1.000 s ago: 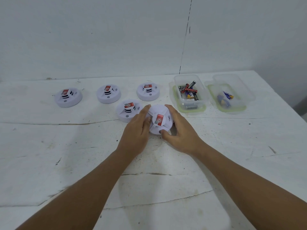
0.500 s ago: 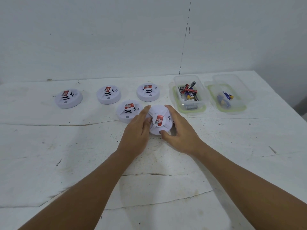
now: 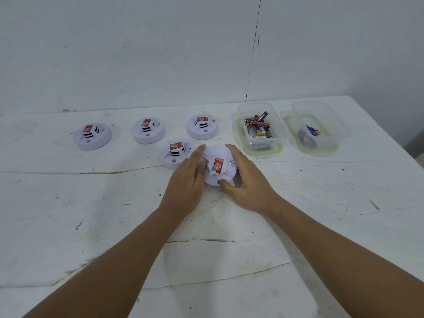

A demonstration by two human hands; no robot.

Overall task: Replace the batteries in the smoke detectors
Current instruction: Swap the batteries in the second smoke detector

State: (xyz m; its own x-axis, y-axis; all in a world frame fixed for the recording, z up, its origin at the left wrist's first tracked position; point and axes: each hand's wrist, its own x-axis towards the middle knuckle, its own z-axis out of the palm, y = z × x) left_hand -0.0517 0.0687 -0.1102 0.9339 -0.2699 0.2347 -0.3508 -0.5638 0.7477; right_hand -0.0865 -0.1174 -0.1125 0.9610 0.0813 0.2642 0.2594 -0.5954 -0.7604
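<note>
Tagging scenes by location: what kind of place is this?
Probably a bare workroom set up for a task: a scuffed white table against a plain white wall, with smoke detectors and two plastic tubs of batteries.

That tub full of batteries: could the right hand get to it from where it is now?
Probably yes. The battery tub has no lid on and sits just beyond the right hand, with only bare table between them. The hand would first have to let go of the smoke detector that both hands grip.
</note>
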